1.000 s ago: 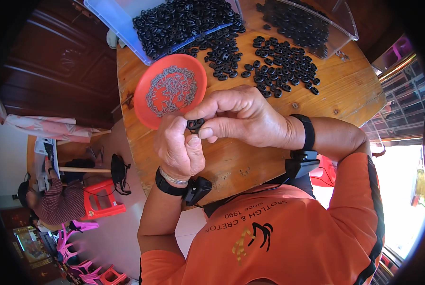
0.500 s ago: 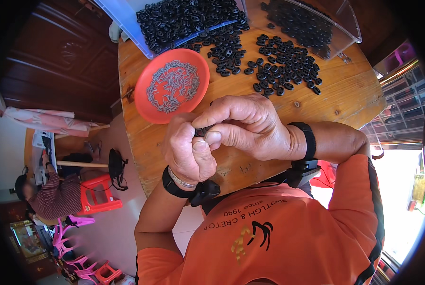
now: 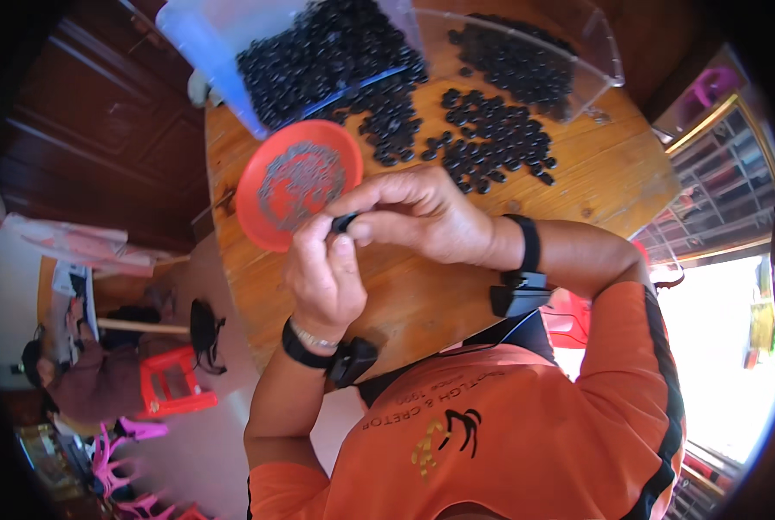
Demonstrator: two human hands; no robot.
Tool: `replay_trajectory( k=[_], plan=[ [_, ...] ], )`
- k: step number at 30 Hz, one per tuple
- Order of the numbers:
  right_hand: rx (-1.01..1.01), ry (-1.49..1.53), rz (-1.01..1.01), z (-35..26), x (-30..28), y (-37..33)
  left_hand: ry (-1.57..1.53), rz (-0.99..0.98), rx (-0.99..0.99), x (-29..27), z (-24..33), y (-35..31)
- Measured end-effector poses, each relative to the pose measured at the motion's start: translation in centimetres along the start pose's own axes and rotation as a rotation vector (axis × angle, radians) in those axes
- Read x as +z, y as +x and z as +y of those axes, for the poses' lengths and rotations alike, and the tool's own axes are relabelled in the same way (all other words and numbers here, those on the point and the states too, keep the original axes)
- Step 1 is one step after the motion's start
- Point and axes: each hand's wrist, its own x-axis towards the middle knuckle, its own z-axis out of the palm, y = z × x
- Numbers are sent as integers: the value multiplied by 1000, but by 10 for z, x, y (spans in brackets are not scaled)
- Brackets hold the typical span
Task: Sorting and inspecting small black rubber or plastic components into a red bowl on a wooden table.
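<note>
My left hand [image 3: 322,282] and my right hand [image 3: 435,221] meet over the wooden table, fingertips together. Pinched between them is a small black oval piece [image 3: 344,223], partly covered by the fingers. Just beyond the left hand, an orange plate [image 3: 250,192] holds a heap of tiny grey metal pins [image 3: 305,178]. Past the right hand lies a loose pile of black oval pieces [image 3: 496,139] like the one I hold. Blur hides whether a pin is in the held piece.
A clear bluish bin [image 3: 214,69] at the back left spills black pieces onto the wooden table [image 3: 612,165]. Another clear bin [image 3: 599,69] with black pieces lies at the back right. Away to the left, a seated person [image 3: 101,377] is beside a red stool [image 3: 175,386].
Both hands have moved away from my body, closer to the plate, still joined at the black piece. My left fingers look less curled. The whole view has shifted and blurred.
</note>
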Motion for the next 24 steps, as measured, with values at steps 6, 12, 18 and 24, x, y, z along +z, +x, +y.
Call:
replay_trajectory(
  k=[6, 12, 18, 24],
  plan=[
    [-234, -471, 74, -42, -49, 6, 106, -50, -89, 19, 32, 27],
    [-352, -696, 640, -85, -134, 42, 109, -38, -119, -1, 40, 30],
    [-504, -1845, 851, -76, -130, 49, 12, 10, -173, -28, 8, 11],
    [-224, -1241, 217, 11, -84, 58, 1, 45, -191, -42, -23, -7]
  ],
)
